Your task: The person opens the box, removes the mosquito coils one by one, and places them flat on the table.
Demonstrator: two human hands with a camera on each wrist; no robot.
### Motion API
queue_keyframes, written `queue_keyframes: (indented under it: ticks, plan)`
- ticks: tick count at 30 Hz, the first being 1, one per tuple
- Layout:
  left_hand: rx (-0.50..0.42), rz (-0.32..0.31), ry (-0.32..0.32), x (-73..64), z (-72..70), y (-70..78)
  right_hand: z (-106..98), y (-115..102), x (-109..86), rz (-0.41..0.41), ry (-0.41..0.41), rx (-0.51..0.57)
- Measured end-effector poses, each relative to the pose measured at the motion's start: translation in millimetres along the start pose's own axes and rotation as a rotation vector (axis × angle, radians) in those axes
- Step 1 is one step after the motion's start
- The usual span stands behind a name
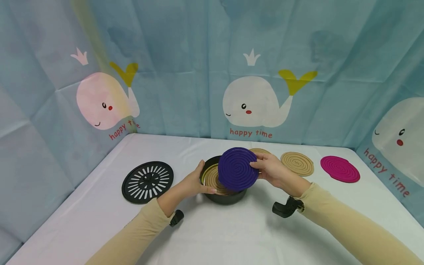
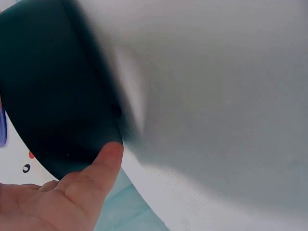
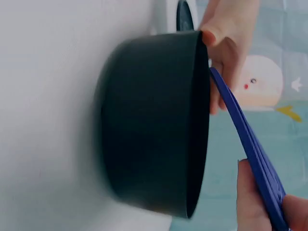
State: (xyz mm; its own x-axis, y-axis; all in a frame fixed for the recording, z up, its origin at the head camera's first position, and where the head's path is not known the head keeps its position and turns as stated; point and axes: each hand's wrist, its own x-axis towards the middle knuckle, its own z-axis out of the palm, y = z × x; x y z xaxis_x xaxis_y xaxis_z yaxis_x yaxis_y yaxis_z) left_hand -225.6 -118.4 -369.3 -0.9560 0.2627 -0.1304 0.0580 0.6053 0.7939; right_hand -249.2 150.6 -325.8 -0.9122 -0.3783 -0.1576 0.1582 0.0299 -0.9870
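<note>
A purple mosquito coil (image 1: 236,167), a flat spiral disc, is pinched at its right edge between the thumb and fingers of my right hand (image 1: 271,169). It hangs tilted over the mouth of a round black coil holder (image 1: 226,199). My left hand (image 1: 195,182) grips that holder at its left rim, and the thumb also shows at the rim in the right wrist view. Inside the holder lies a tan coil (image 1: 212,178), partly hidden by the purple one. The holder's dark wall (image 2: 53,91) fills the upper left of the left wrist view.
A black slotted lid (image 1: 147,182) lies to the left on the white-covered table (image 1: 228,235). On the right are a tan coil (image 1: 297,163) and a magenta coil (image 1: 340,169). Another tan coil (image 1: 260,151) shows partly behind the right hand. A whale-print curtain (image 1: 185,103) hangs behind.
</note>
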Motion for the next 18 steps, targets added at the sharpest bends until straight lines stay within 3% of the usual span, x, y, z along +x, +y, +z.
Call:
queue_keyframes:
  ticks: [8, 18]
  plan:
    - [0.006, -0.028, 0.003, 0.1, -0.4, 1.7, -22, -12, -16.3, -0.010, 0.058, 0.023]
    - [-0.001, -0.025, -0.001, -0.6, -0.2, 2.3, -53, -9, -33.6, -0.001, 0.076, -0.010]
